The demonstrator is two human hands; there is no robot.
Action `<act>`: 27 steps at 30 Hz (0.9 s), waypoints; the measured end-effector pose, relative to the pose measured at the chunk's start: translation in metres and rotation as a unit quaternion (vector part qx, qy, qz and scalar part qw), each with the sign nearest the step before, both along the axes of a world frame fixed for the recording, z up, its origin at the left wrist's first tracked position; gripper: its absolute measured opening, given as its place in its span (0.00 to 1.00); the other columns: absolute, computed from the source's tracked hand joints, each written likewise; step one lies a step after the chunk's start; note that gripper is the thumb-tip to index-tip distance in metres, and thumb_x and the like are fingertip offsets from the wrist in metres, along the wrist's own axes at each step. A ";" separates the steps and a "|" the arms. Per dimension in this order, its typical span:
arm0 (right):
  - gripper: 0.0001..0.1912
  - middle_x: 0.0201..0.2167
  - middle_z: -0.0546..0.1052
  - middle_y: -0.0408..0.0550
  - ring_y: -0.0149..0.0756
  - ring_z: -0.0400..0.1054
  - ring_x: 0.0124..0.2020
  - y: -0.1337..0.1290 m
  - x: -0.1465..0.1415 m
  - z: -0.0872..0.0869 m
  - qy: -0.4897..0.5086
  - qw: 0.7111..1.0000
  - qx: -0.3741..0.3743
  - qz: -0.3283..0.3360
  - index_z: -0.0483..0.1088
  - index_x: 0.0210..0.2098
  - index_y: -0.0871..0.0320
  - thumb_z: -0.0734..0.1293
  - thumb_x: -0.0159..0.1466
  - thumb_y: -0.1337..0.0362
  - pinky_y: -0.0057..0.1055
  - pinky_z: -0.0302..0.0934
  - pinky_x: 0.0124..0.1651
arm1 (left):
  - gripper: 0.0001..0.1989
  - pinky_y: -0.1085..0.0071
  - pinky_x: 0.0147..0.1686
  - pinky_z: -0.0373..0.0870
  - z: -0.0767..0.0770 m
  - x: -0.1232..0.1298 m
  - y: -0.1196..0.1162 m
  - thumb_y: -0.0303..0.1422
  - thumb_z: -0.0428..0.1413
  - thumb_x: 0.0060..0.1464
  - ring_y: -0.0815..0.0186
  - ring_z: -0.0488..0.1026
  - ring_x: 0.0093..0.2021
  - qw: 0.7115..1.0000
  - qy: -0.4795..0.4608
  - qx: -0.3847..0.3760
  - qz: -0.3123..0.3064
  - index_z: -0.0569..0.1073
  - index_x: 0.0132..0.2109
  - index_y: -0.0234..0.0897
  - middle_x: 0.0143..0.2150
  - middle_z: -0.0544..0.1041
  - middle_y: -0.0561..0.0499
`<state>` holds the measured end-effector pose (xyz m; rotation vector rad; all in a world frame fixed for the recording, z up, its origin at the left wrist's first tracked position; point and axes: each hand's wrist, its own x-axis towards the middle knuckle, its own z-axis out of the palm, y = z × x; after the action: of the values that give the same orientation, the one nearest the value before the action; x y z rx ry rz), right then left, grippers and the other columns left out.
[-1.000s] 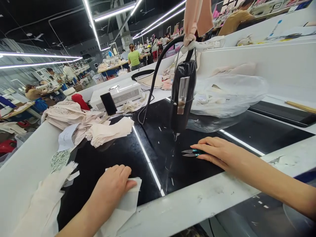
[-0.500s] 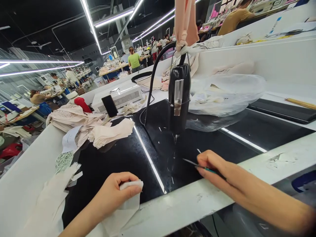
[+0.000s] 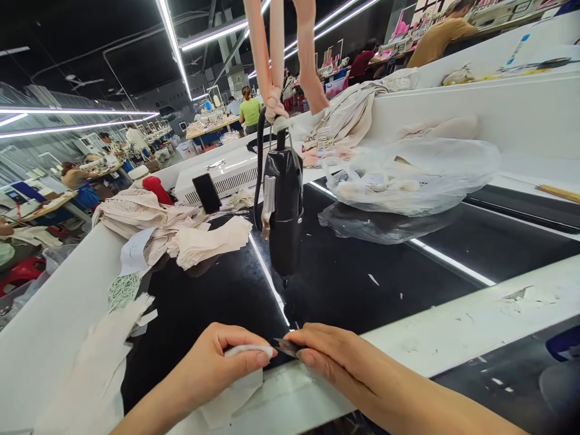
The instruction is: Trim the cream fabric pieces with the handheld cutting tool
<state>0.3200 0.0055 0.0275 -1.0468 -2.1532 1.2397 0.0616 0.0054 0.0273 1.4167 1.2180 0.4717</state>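
Note:
My left hand point(image 3: 222, 356) is closed in a pinch on a folded white cloth piece point(image 3: 248, 349), whose loose part hangs over the near table edge. Close to its fingertips, my right hand point(image 3: 338, 356) grips small thread snips point(image 3: 286, 346), mostly covered by the fingers. The metal blades point left at the cloth; whether they touch it I cannot tell. Above and beyond both hands, a black cylindrical power tool point(image 3: 285, 211) hangs nose down from knotted pink cloth strips point(image 3: 274, 103).
Pale fabric pieces point(image 3: 212, 241) lie at left, with more cut strips point(image 3: 95, 356) nearer me. A phone point(image 3: 206, 193) leans on a white vented box point(image 3: 240, 175). Behind the tool sits a clear plastic bag point(image 3: 417, 187). Small scraps dot the black tabletop point(image 3: 344, 284). People work at distant benches.
My right hand has moved left with the snips, up to the cloth in my left hand. The hanging power tool has swung left and turned. The left hand stays nearly in place.

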 end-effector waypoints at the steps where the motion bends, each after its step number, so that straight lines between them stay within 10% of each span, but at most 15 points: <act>1: 0.21 0.40 0.83 0.49 0.41 0.77 0.37 0.000 -0.001 -0.002 0.000 1.000 -0.001 0.002 0.78 0.44 0.52 0.55 0.75 0.53 0.32 0.70 0.41 | 0.16 0.71 0.39 0.68 0.000 0.000 0.000 0.47 0.66 0.54 0.63 0.73 0.36 1.000 -0.001 -0.001 -0.002 0.87 0.39 0.38 0.36 0.83 0.47; 27: 0.21 0.34 0.77 0.44 0.34 0.70 0.34 0.006 -0.015 -0.017 -0.011 0.997 0.008 0.070 0.73 0.39 0.55 0.53 0.78 0.55 0.28 0.62 0.38 | 0.12 0.72 0.36 0.68 0.008 0.004 0.001 0.40 0.63 0.56 0.63 0.74 0.35 0.998 0.028 0.014 -0.050 0.87 0.40 0.39 0.35 0.82 0.48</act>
<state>0.3051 0.0117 0.0100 -0.9214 -2.2838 1.2749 0.0660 0.0064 0.0356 1.5160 1.1837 0.3829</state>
